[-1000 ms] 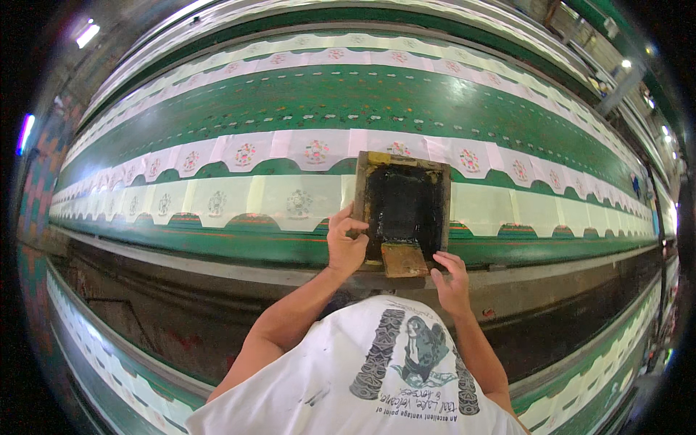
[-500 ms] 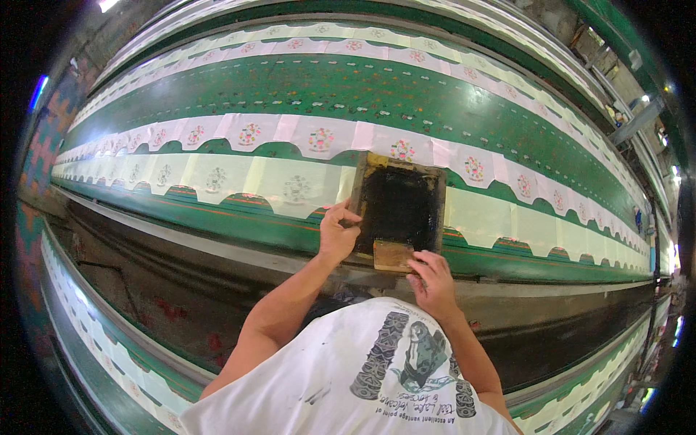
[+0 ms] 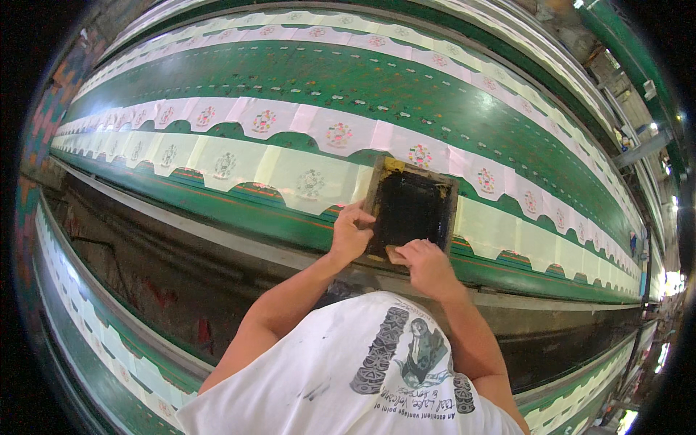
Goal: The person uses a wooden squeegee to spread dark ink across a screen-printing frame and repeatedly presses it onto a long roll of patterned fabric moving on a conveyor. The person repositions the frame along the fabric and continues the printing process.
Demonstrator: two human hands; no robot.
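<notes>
Right hand (image 3: 428,268): shifted left and forward over the block since half a second ago; fingers now pressed together, gripping from above; thumb hidden, cannot tell its place.
Wooden block (image 3: 395,255): then broad face up, now mostly covered by the right fingers; only an end showing, just left of their tips, at the frame's near side.
Left hand (image 3: 353,232): fingers curled beside the left rail, thumb and forefinger slightly apart; cannot tell how firm a pinch.
Wooden frame (image 3: 424,172): between both hands, far rail beyond all the fingertips.
Dark mesh (image 3: 409,206): inside the frame, just ahead of the right fingertips.
Pale yellow cloth (image 3: 311,181): left of and beyond the left fingers.
Mesh stroke: probably a scrape with the block; best kept level, with even pressure across the full edge.
Frame hold: press down steadily with the left fingers; any slip likely to smear.
</notes>
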